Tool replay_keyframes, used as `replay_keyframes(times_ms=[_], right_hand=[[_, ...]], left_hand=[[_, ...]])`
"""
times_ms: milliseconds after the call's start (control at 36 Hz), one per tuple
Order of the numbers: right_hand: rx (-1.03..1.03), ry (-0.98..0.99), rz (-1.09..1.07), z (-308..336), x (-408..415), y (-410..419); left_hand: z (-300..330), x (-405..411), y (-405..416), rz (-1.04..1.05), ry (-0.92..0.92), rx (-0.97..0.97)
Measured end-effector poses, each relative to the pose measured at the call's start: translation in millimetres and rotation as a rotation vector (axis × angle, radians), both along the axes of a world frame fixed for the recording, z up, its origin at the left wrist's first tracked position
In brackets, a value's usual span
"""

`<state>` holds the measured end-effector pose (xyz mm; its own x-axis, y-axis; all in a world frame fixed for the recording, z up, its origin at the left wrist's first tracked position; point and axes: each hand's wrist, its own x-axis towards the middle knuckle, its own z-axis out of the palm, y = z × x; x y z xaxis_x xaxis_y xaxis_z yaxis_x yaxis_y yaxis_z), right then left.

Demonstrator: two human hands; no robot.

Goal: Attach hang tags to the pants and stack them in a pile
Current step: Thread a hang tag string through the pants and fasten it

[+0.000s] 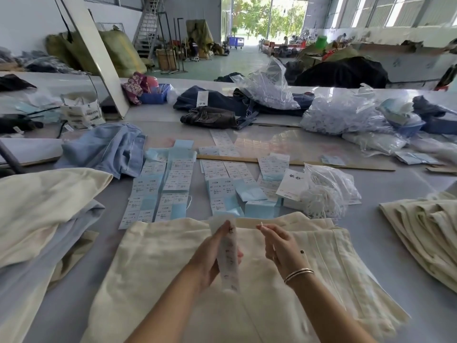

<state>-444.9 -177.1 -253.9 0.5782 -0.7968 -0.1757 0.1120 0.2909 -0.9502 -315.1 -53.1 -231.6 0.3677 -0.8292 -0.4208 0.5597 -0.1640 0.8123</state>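
The long white paper hang tag (228, 253), faintly printed and slightly blurred, stood upright in the grip of the left hand (215, 256) above the cream woven pants (158, 263) laid flat on the grey bench (400, 243). The right hand (282, 246), beside the tag, pinched a small white fastener (260, 225). Rows of pale blue and white label cards (173, 184) lay beyond the pants.

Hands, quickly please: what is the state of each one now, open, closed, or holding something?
Left hand: closed, holding a long white hang tag upright over the cream pants.
Right hand: closed, pinching something small and white; it cannot be told what.
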Motion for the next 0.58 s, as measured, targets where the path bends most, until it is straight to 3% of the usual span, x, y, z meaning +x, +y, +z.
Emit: replay_keyframes(times_ms=[111,222,583], right_hand=[[-0.199,0.120,0.047,4,-3,0],[-0.353,0.211,0.118,0,-10,8],[-0.465,0.197,0.202,8,-16,21]], left_hand=[[2,-2,1,-0.159,-0.234,0.001],[-9,-7,2,-0.161,-0.263,0.032],[-14,-13,-4,-0.211,-0.425,0.155]])
